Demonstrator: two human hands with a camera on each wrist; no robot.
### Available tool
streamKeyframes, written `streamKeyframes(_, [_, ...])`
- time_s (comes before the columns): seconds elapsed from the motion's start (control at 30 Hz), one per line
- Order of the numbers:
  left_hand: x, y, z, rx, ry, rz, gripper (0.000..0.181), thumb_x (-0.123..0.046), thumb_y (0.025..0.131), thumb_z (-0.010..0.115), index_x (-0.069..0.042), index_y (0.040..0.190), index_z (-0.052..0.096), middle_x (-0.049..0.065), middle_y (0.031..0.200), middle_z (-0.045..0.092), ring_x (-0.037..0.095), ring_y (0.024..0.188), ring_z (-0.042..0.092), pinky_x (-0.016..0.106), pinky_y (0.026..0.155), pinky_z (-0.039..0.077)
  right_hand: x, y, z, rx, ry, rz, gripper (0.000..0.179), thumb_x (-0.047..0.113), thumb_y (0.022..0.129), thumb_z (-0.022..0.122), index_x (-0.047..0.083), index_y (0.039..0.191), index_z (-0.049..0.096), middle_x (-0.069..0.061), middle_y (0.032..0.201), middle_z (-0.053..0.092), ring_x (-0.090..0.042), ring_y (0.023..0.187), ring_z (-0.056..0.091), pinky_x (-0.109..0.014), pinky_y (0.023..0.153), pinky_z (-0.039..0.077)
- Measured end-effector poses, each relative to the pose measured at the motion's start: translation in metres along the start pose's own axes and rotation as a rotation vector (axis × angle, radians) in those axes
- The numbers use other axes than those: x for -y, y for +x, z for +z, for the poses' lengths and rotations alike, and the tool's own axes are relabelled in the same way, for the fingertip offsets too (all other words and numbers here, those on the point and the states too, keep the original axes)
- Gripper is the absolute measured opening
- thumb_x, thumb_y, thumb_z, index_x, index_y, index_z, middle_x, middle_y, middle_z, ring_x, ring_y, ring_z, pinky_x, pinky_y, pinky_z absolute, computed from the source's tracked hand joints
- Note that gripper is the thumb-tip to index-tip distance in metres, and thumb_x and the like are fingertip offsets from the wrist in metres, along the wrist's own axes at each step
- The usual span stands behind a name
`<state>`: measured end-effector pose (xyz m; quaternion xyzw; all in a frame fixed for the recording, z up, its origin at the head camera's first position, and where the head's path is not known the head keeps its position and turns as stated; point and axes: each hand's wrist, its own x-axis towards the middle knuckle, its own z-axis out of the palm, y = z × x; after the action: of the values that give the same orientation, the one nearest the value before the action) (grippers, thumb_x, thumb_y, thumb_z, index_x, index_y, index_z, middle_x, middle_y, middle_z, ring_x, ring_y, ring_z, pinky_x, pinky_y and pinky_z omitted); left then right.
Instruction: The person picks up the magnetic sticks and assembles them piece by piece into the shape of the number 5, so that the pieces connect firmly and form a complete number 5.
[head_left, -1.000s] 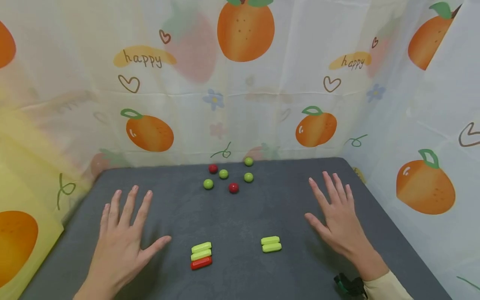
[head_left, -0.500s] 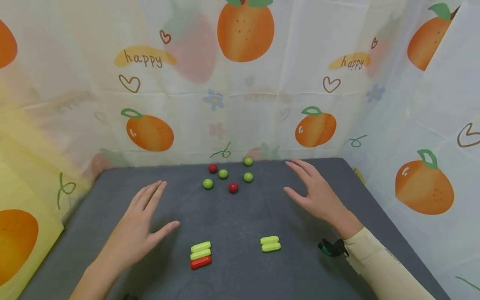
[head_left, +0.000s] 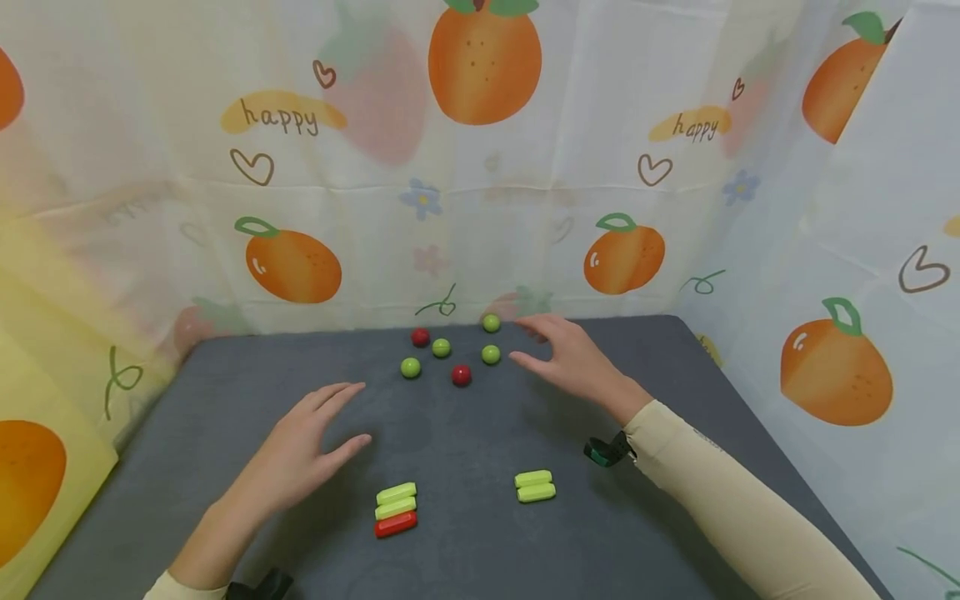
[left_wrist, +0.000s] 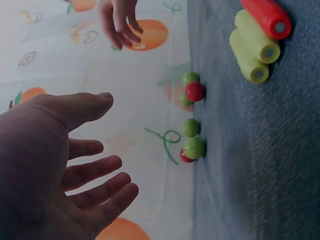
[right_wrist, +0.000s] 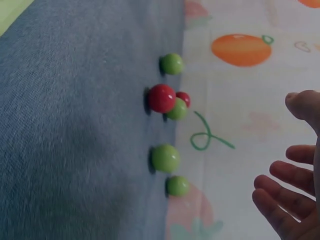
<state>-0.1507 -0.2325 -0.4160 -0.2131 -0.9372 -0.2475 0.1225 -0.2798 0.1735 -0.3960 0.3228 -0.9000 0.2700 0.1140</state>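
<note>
- Head view: my right hand [head_left: 572, 357] has swung inward, near the green balls [head_left: 491, 355], and my left hand [head_left: 300, 454] inward too; I judge reaching easier.
- Fingers bend loosely, thumbs apart, pinching nothing.
- Red balls [head_left: 461, 375] sit with them, far back on the grey table [head_left: 457, 442]; green sticks [head_left: 536, 493] and a red stick [head_left: 396, 524] lie nearer me.
- Fruit-printed cloth [head_left: 487, 175] hangs behind.

In your head view the light is soft and quite even, and the cloth [head_left: 510, 233] looks bright. Your left hand [head_left: 303, 458] and right hand [head_left: 573, 358] throw only faint shadows on the table [head_left: 465, 442]. Your wrist views are dimmer and less sharp; in the right one, a small glint shines on the larger-looking red ball [right_wrist: 161, 98].
</note>
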Motion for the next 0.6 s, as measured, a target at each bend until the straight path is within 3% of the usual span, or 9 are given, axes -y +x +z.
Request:
streamKeyframes(0.23, [-0.001, 0.003, 0.014, 0.064, -0.053, -0.014, 0.057, -0.021, 0.095, 0.088, -0.006, 0.146, 0.066, 0.012, 0.139, 0.066, 0.036, 0.117, 0.068, 0.059, 0.096, 0.057, -0.001, 0.018, 0.023, 0.039, 0.049, 0.038, 0.048, 0.029, 0.101, 0.082, 0.007, 0.142, 0.069, -0.008, 0.132, 0.069, -0.024, 0.113, 0.068, -0.046, 0.097, 0.058])
streamKeyframes(0.5, [0.002, 0.006, 0.03, 0.237, -0.174, -0.065, 0.047, -0.025, 0.098, 0.085, -0.007, 0.139, 0.071, 0.005, 0.129, 0.07, 0.024, 0.105, 0.069, 0.048, 0.088, 0.059, -0.001, 0.032, 0.045, 0.061, 0.124, 0.088, 0.046, 0.032, 0.102, 0.08, 0.007, 0.139, 0.071, -0.007, 0.129, 0.07, -0.031, 0.115, 0.069, -0.043, 0.097, 0.058])
streamKeyframes(0.6, [0.004, 0.007, 0.036, 0.289, -0.222, -0.055, 0.044, -0.027, 0.098, 0.085, -0.007, 0.136, 0.073, -0.001, 0.12, 0.071, 0.016, 0.097, 0.067, 0.041, 0.084, 0.059, 0.0, 0.036, 0.053, 0.08, 0.121, 0.103, 0.044, 0.033, 0.102, 0.08, 0.007, 0.137, 0.072, -0.006, 0.128, 0.071, -0.027, 0.112, 0.07, -0.04, 0.095, 0.058])
